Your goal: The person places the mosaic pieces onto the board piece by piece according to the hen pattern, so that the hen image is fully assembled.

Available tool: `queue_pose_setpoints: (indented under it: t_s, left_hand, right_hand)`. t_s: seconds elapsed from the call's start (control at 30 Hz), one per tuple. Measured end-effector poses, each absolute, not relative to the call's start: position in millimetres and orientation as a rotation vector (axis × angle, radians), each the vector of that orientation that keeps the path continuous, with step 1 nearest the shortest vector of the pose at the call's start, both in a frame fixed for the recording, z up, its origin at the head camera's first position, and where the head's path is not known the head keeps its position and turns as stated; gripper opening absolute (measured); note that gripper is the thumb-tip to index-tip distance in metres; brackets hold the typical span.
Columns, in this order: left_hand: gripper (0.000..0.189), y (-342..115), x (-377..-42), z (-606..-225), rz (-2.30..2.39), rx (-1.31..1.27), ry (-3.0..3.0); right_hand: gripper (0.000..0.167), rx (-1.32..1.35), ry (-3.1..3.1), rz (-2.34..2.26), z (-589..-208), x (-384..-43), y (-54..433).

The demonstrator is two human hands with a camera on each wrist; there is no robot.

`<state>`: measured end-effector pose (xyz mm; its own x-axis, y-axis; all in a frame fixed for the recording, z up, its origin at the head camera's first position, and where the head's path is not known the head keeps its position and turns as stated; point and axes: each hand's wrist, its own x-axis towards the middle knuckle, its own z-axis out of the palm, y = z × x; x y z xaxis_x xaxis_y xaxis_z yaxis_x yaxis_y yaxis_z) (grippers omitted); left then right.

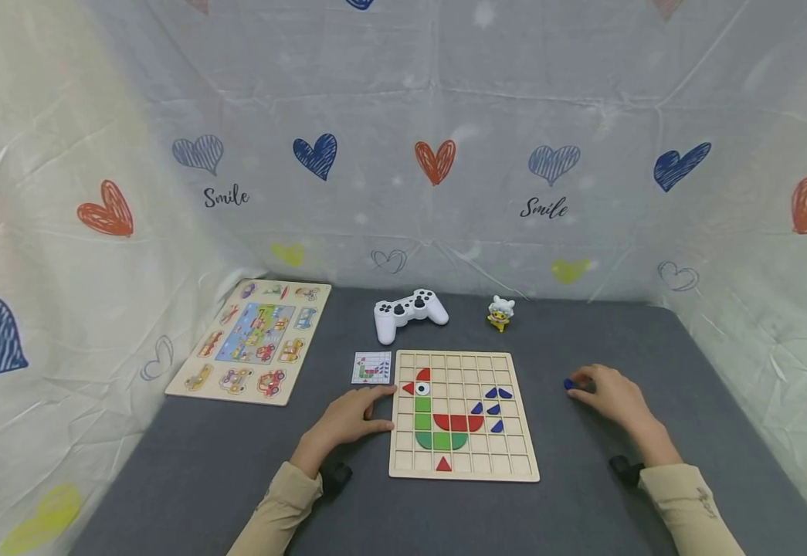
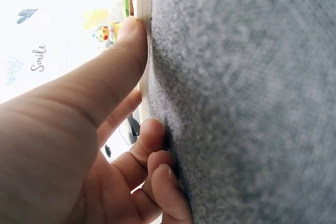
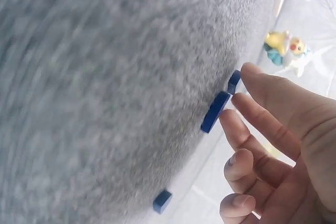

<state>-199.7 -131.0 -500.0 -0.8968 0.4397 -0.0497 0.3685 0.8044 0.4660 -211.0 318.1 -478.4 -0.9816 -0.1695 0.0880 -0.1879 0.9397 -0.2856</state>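
Observation:
A square wooden grid board (image 1: 500,466) lies on the table, with red, green and blue pieces and an eye piece forming a bird-like picture. At its left edge, my left hand (image 1: 349,417) rests its thumb and index fingertips against the rim; the left wrist view shows the thumb (image 2: 123,51) along the board's side (image 2: 143,3). Right of the board, my right hand (image 1: 608,392) pinches a small blue piece (image 3: 234,82) between thumb and index fingertips, at the table surface. A longer blue piece (image 3: 215,112) lies beside the fingertips, and another blue piece (image 3: 163,201) lies farther off.
A small pattern card (image 1: 371,367) lies at the board's upper left. Behind the board are a white game controller (image 1: 408,310) and a small yellow-and-white figurine (image 1: 500,313). A wooden vehicle puzzle (image 1: 253,332) lies at the far left. Heart-printed curtains surround the grey table (image 1: 473,525).

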Motion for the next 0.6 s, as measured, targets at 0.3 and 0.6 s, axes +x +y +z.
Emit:
queue_pose_setpoints:
  t_s: [0.3, 0.6]
  left_hand:
    - [0.063, -131, -200, -501, 0.687, 0.644, 2.832]
    - [0.062, -131, -200, -498, 0.687, 0.635, 2.832]
  right_hand:
    - [0.019, 0.295, -3.038, 0.489, -479, -219, 307]
    - [0.011, 0.306, -3.055, 0.522, -477, -220, 295]
